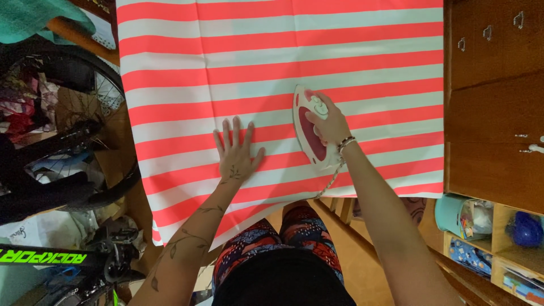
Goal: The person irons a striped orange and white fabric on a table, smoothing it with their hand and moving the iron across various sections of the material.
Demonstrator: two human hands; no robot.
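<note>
While the striped red-and-white cloth [272, 62] lies spread over the board, right hand [327, 122] wrapped shut around handle of white-and-red iron [309, 130], iron flat on cloth right of centre, left hand [237, 152] just beside it, fingers splayed, palm pressing cloth, bicycle [62, 147] at left, wooden drawers [493, 85] at right.

The striped cloth [272, 62] runs off the top edge and covers whatever lies beneath it. My right hand [328, 122] hides the iron's [310, 133] handle. The bicycle [62, 187] is cut off at the left edge, its parts too dark to tell apart.
</note>
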